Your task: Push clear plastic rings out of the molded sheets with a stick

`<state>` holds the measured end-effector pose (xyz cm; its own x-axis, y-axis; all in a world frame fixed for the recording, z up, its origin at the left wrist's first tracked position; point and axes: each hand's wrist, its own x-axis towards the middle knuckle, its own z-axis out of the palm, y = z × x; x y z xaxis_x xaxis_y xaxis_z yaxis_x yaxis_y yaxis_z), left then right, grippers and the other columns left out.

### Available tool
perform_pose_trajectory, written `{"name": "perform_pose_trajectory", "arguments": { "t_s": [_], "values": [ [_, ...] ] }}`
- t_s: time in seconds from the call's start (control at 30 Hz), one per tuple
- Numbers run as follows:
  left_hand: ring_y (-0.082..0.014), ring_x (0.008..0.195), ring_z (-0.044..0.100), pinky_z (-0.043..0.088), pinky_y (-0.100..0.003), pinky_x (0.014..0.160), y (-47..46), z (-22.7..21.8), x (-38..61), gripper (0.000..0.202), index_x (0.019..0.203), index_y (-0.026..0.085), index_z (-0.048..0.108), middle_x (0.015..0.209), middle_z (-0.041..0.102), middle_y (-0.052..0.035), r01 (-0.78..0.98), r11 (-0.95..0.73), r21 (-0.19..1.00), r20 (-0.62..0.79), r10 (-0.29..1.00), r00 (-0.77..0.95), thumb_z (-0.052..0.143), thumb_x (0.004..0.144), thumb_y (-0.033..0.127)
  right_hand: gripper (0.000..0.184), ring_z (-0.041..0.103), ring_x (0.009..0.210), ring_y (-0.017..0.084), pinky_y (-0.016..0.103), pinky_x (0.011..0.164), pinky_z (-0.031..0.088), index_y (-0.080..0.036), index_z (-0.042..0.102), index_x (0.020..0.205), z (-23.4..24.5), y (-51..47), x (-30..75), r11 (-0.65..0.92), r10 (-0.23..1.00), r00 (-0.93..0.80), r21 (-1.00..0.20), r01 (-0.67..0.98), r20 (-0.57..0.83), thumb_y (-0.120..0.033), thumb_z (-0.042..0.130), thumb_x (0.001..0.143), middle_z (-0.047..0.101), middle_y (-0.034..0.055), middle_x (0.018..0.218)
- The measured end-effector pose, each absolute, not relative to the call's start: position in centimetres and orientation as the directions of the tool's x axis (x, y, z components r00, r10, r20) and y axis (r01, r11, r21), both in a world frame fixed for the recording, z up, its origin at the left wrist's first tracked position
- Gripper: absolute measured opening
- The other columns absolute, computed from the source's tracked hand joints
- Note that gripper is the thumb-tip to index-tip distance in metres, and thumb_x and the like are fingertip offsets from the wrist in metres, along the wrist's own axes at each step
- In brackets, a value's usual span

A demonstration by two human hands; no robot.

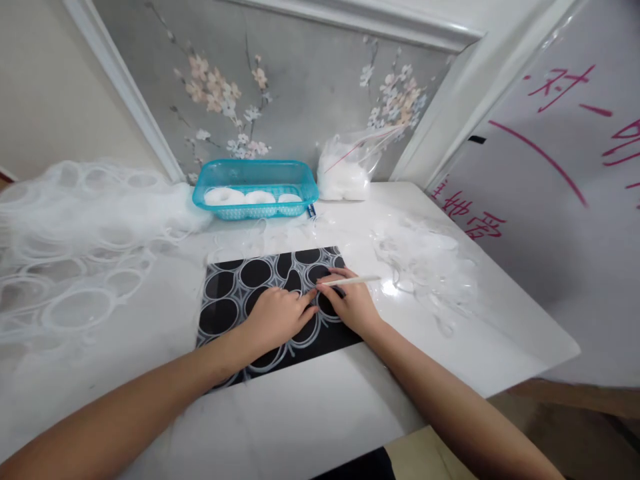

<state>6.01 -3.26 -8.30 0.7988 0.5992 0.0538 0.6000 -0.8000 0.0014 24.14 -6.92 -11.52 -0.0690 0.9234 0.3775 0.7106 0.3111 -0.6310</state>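
A black rectangular sheet (225,317) lies at a slant on the table, covered with a translucent web of rings (256,273). My left hand (277,317) rests on it near the middle, its index finger and thumb stretched toward the right hand and slightly apart. Pinched in my right hand (353,300) is a slim white stick (350,281), its far end pointing right. The stick's other end is at the fingertips, close to the left index finger, over a ring. Whether its tip touches the web I cannot make out.
A pile of translucent ringed sheets (95,213) covers the table's left side. Behind the black sheet stand a blue basket (255,167) with white rolls and a clear bag (347,167) of white material. Loose clear scraps (425,260) lie right, beside a whiteboard (550,200).
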Motion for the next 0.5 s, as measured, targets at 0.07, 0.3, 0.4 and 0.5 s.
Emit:
{"name": "perform_pose_trajectory", "arguments": {
  "t_s": [0.07,0.3,0.4,0.5],
  "values": [
    [-0.0245,0.067,0.069,0.049,-0.033,0.062,-3.2,-8.7,5.9,0.038,0.127,0.015,0.063,0.072,0.071,-0.0070,0.588,-0.809,-0.021,0.024,0.587,0.809,0.048,0.099,0.036,0.020,0.060,0.119,0.028,0.052,0.111,0.035,-0.024,0.072,0.095,-12.1,-6.9,24.0,0.381,0.886,-0.163,-0.484,0.788,0.433,-0.021,0.052,0.093,0.078,0.0033,0.096],
    [-0.0218,0.063,0.069,0.045,-0.030,0.058,-2.6,-8.8,5.2,0.038,0.126,0.022,0.065,0.072,0.073,-0.0029,0.579,-0.813,0.057,0.042,0.582,0.812,0.049,0.098,0.043,0.033,0.068,0.091,0.025,0.051,0.095,0.046,-0.015,0.071,0.084,-8.7,-2.6,30.7,0.009,0.578,0.515,-0.636,0.772,0.633,-0.024,0.041,0.094,0.075,0.0117,0.094],
    [-0.0186,0.062,0.067,0.045,-0.030,0.061,-2.4,-9.4,4.7,0.037,0.123,0.022,0.066,0.072,0.073,-0.0008,0.547,-0.830,0.109,0.181,0.557,0.810,0.052,0.097,0.043,0.027,0.067,0.097,0.027,0.047,0.091,0.049,-0.018,0.072,0.082,-8.3,-5.3,31.0,0.083,0.664,0.474,-0.687,0.721,0.578,-0.032,0.051,0.092,0.075,0.0094,0.095],
    [-0.0133,0.056,0.062,0.041,-0.028,0.058,-2.7,-9.7,4.5,0.031,0.116,0.022,0.069,0.065,0.069,0.0025,0.420,-0.899,0.123,0.375,0.434,0.819,0.048,0.100,0.038,0.018,0.067,0.101,0.028,0.050,0.096,0.047,-0.023,0.074,0.081,-9.7,-10.2,28.3,0.215,0.909,0.125,-0.706,0.675,0.397,-0.031,0.059,0.089,0.077,0.0054,0.086]
  ]
}}
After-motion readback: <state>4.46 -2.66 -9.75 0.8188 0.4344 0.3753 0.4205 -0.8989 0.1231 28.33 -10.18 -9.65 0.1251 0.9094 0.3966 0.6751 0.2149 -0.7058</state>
